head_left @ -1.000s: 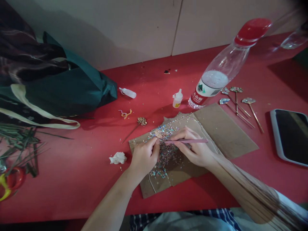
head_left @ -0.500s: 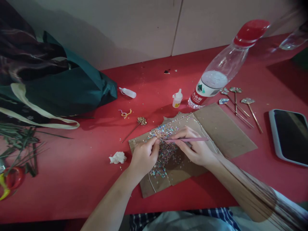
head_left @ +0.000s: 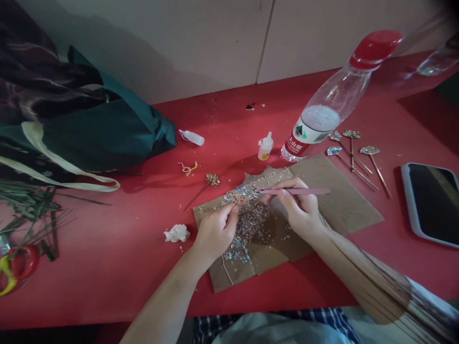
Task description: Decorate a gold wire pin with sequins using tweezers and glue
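My left hand is closed, pinching a gold openwork ornament by its near edge; most of the piece beyond my thumb stays visible but is small. My right hand grips a slim pink stick with a dark tip, pen-like. That tip sits just right of the ornament, apart from it. Beneath both hands lies folded brown cardboard, strewn with shiny multicoloured flakes. To the left rests a gold flower-headed hairpin on a thin stem.
Small glue bottles stand and lie behind the cardboard. A tall water bottle leans in view beside several flake-covered hairpins. A phone is at right; a crumpled tissue, scissors and green bag are left.
My right hand has moved right and slightly up with the pink stick, drawing its tip away from the ornament. My left hand stays nearly in place.
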Motion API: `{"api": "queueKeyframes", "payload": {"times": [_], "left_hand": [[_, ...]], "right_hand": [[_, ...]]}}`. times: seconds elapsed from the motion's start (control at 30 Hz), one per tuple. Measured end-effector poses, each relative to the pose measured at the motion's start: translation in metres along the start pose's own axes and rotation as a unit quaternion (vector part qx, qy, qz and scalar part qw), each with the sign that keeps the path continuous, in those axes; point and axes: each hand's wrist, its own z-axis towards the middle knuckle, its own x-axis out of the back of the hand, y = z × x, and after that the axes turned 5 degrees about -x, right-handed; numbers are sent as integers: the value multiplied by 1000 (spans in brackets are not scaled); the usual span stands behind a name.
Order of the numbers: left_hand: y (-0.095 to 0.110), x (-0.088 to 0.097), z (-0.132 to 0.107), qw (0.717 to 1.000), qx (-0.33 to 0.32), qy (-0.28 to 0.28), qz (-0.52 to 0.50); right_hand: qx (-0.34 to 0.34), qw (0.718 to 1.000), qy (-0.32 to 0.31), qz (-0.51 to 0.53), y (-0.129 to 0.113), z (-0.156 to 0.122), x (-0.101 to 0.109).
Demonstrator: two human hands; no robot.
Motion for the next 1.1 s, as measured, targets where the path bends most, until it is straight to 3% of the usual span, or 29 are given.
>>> {"api": "queueKeyframes", "payload": {"times": [0.53, 1.1], "left_hand": [[4, 1, -1, 999, 31, -21, -24], [2, 1, 0, 1000, 9, -13, -13]], "right_hand": [[-7, 1000, -2, 2, 4, -1, 0], [-35, 999, -6, -1, 5, -1, -3]]}}
